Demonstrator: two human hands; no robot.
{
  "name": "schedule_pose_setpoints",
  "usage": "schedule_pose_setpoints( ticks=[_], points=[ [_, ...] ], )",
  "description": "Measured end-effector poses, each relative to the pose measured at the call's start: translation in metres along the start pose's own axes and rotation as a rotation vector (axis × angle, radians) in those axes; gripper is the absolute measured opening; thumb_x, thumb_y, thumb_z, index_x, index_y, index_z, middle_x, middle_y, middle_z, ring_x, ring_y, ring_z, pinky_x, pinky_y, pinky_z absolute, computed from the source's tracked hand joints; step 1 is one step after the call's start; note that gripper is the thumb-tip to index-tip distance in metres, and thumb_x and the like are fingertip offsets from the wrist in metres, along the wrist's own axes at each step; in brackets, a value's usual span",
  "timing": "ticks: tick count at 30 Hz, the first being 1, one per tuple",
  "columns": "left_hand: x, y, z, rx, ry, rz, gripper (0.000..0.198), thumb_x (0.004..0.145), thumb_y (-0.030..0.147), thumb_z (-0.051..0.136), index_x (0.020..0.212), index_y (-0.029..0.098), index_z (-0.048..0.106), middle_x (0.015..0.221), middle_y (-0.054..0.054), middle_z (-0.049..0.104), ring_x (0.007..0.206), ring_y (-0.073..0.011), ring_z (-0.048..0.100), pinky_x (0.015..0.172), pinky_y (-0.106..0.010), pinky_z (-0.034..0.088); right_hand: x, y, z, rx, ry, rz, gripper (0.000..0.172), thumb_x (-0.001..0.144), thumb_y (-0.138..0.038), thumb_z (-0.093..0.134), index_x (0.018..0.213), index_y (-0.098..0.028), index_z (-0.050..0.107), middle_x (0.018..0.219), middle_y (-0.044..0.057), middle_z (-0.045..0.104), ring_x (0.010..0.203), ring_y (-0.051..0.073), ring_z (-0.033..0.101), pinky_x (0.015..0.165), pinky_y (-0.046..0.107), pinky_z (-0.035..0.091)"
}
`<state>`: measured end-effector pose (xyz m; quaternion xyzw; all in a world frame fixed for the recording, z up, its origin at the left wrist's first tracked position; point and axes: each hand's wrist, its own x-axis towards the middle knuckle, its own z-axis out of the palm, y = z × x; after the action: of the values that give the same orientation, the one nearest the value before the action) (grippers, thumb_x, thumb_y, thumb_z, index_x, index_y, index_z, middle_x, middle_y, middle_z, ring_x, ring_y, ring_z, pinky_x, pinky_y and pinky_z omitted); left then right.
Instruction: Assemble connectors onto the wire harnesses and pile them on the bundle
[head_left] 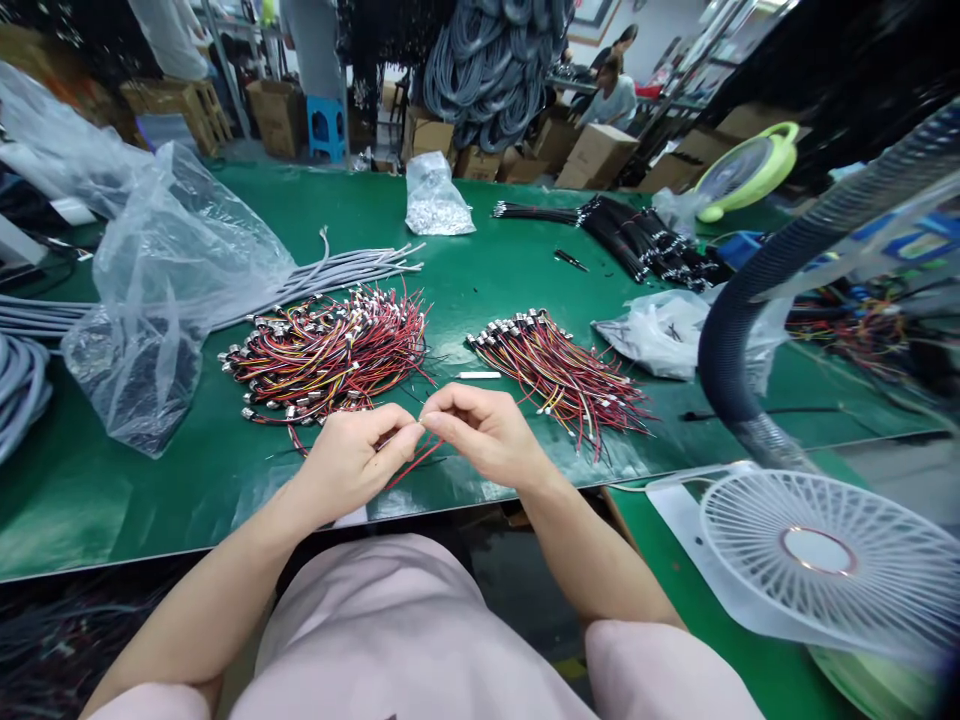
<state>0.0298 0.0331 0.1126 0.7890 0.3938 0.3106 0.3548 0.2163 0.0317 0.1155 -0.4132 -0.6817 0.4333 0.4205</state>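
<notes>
Both hands meet fingertip to fingertip at the near edge of the green table [225, 480]. My left hand [361, 455] is pinched on a wire harness, and my right hand [484, 430] pinches at the same spot. Red wires [416, 462] of this harness run below the fingertips; the small part between the fingers is too hidden to make out. Just beyond my left hand lies a large tangled pile of wire harnesses [337, 345] with connectors. A more ordered bundle of harnesses [562, 370] lies beyond my right hand. Between the piles is a small white stick [478, 375].
Plastic bags [180, 250] and grey cables [300, 285] lie left. A bag of small parts [437, 200], black cables [637, 235] and a pen [571, 260] lie farther back. A black flexible hose [731, 340] and white fan [817, 550] stand right. Other people [611, 95] are in the background.
</notes>
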Motion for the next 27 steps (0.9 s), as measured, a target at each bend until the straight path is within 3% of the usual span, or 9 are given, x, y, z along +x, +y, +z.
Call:
schedule_pose_setpoints(
  ticks=[6, 9, 15, 20, 23, 25, 27],
  points=[
    [-0.003, -0.012, 0.000, -0.393, 0.019, -0.178, 0.031, 0.090, 0.035, 0.051, 0.066, 0.017, 0.059, 0.064, -0.002, 0.068, 0.060, -0.0133, 0.064, 0.060, -0.024, 0.050, 0.006, 0.001, -0.010, -0.067, 0.099, -0.044, 0.025, 0.087, -0.038, 0.061, 0.074, -0.017, 0.060, 0.064, -0.002, 0.052, 0.056, 0.008, 0.041, 0.050, 0.021, 0.034],
    [-0.003, -0.015, 0.001, -0.576, -0.027, -0.256, 0.030, 0.087, 0.039, 0.056, 0.066, 0.017, 0.057, 0.060, -0.003, 0.068, 0.055, -0.0144, 0.065, 0.056, -0.025, 0.053, 0.009, -0.006, -0.019, -0.104, 0.148, -0.085, 0.023, 0.087, -0.036, 0.061, 0.074, -0.017, 0.060, 0.064, -0.002, 0.052, 0.058, 0.009, 0.043, 0.053, 0.022, 0.036],
    [-0.003, -0.021, 0.001, -0.699, -0.167, -0.304, 0.035, 0.084, 0.046, 0.059, 0.065, 0.017, 0.051, 0.051, 0.000, 0.064, 0.034, -0.0086, 0.052, 0.038, -0.019, 0.040, 0.001, -0.022, -0.049, -0.158, 0.324, -0.134, 0.021, 0.086, -0.036, 0.064, 0.075, -0.019, 0.061, 0.065, -0.002, 0.052, 0.056, 0.009, 0.043, 0.050, 0.023, 0.036],
    [-0.002, -0.019, 0.002, -0.662, -0.192, -0.338, 0.035, 0.081, 0.046, 0.061, 0.064, 0.017, 0.052, 0.045, 0.003, 0.056, 0.030, -0.0048, 0.038, 0.032, -0.015, 0.027, -0.018, -0.001, -0.076, -0.321, 0.432, -0.100, 0.016, 0.088, -0.031, 0.060, 0.078, -0.020, 0.063, 0.061, -0.003, 0.051, 0.052, 0.010, 0.044, 0.050, 0.025, 0.039],
    [0.000, -0.019, 0.008, -0.637, -0.203, -0.340, 0.031, 0.082, 0.043, 0.059, 0.065, 0.018, 0.054, 0.043, 0.005, 0.052, 0.033, -0.0049, 0.036, 0.034, -0.016, 0.023, -0.033, 0.002, -0.075, -0.709, 0.515, -0.205, 0.008, 0.086, -0.027, 0.062, 0.085, -0.021, 0.067, 0.081, 0.004, 0.064, 0.078, 0.020, 0.060, 0.073, 0.037, 0.051],
    [0.001, -0.019, 0.015, -0.612, -0.231, -0.325, 0.028, 0.085, 0.039, 0.056, 0.066, 0.018, 0.056, 0.044, 0.005, 0.051, 0.036, -0.0054, 0.038, 0.037, -0.016, 0.025, -0.042, -0.007, -0.064, -0.884, 0.525, -0.337, 0.018, 0.084, -0.027, 0.066, 0.101, -0.023, 0.067, 0.102, 0.009, 0.066, 0.103, 0.027, 0.060, 0.094, 0.048, 0.047],
    [0.001, -0.018, 0.022, -0.589, -0.280, -0.298, 0.027, 0.088, 0.036, 0.054, 0.068, 0.017, 0.056, 0.046, 0.005, 0.051, 0.041, -0.0061, 0.042, 0.041, -0.016, 0.029, -0.047, -0.020, -0.047, -0.880, 0.355, -0.420, 0.035, 0.083, -0.031, 0.069, 0.117, -0.026, 0.062, 0.115, 0.011, 0.065, 0.116, 0.030, 0.056, 0.108, 0.054, 0.037]
  ],
)
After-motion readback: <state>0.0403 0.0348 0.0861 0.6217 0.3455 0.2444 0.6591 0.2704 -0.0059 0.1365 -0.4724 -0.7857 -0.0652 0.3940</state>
